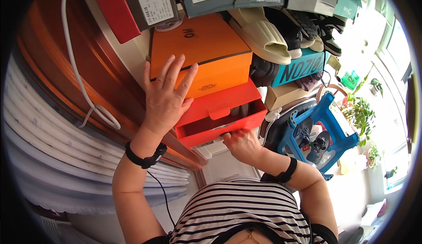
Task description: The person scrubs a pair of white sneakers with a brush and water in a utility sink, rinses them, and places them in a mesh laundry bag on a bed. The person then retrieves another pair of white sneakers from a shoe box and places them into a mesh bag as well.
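My left hand (pixel 166 95), fingers spread, lies in front of the left part of an orange shoebox (pixel 224 74); whether the palm presses on it I cannot tell. Below the orange box is a red drawer-style shoebox (pixel 227 95), partly pulled open towards me. My right hand (pixel 243 146) has its fingers curled at the front edge of the red drawer (pixel 197 139). Something pale shows inside the drawer at its right end, too shadowed to name. Each wrist wears a black strap.
Grey shoeboxes (pixel 230 5) stand above. To the right are a cream slide sandal (pixel 263 36), a turquoise shoebox (pixel 298 67) and an upturned blue plastic stool (pixel 319 128) with sneakers (pixel 318 146) inside. A white cable (pixel 74 62) hangs by the wooden door frame (pixel 112 95) at left.
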{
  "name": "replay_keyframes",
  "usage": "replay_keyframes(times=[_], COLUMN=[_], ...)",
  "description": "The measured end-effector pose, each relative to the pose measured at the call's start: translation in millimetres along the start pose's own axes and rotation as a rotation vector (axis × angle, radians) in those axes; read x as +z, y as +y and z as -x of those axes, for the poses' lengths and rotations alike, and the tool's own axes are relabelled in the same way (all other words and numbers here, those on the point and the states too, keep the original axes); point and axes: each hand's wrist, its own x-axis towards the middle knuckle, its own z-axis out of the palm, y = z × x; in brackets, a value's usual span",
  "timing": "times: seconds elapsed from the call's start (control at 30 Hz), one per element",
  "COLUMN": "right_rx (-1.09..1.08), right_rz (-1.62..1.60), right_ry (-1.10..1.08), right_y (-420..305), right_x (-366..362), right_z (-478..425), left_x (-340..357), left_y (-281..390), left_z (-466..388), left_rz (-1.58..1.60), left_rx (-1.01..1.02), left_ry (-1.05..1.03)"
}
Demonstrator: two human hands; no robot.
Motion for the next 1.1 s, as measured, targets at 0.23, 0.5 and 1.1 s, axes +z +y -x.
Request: replay_keyframes(times=[0.23,0.5,1.1], right_rx=[-0.078,-0.125,-0.098], right_rz=[0.009,-0.048,-0.077], right_ry=[-0.031,0.134,0.039], right_y=[-5,-11,-28], right_x=[-17,-30,-68], right_z=[21,53,103], left_x=[1,2,3], left_y=[5,2,59], left_z=[-3,-2,68], left_rz=[-0.016,-0.024,1.619], left_rx=[-0.008,-0.013,-1.013], left_ry=[0.012,0.017,0.131])
